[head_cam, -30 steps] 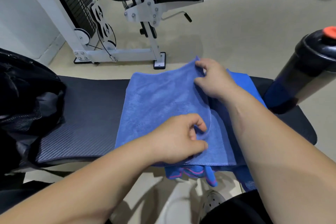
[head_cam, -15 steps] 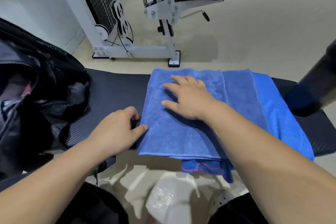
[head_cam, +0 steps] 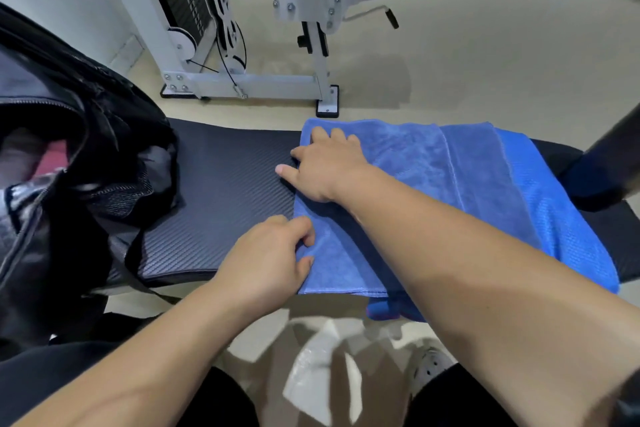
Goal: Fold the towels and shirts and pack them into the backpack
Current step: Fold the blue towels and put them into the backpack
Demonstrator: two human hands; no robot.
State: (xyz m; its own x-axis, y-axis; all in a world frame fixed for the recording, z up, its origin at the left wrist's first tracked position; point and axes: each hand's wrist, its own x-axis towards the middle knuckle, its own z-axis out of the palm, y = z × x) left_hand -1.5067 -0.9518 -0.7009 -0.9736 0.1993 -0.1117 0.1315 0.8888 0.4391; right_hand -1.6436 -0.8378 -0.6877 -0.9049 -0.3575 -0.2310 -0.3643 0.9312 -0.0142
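A folded blue towel [head_cam: 415, 177] lies on a black padded bench [head_cam: 221, 191], on top of a brighter blue mesh shirt [head_cam: 557, 222]. My right hand [head_cam: 329, 166] rests flat on the towel's far left corner, with its thumb sticking out over the bench. My left hand [head_cam: 273, 260] pinches the towel's near left edge between thumb and fingers. An open black backpack [head_cam: 69, 163] stands at the bench's left end, with some cloth showing inside. Blue fabric [head_cam: 391, 310] hangs below the bench's front edge.
A white gym machine [head_cam: 249, 80] with a black seat stands on the floor beyond the bench. A dark bottle [head_cam: 609, 156] sits at the right edge. A clear plastic bag [head_cam: 318, 378] and a grey shoe [head_cam: 429, 371] are on the floor by my legs.
The towel was folded over to the left and laid flat. My right hand slid to its left far corner. My left hand moved from the bench onto the towel's near edge and pinched it.
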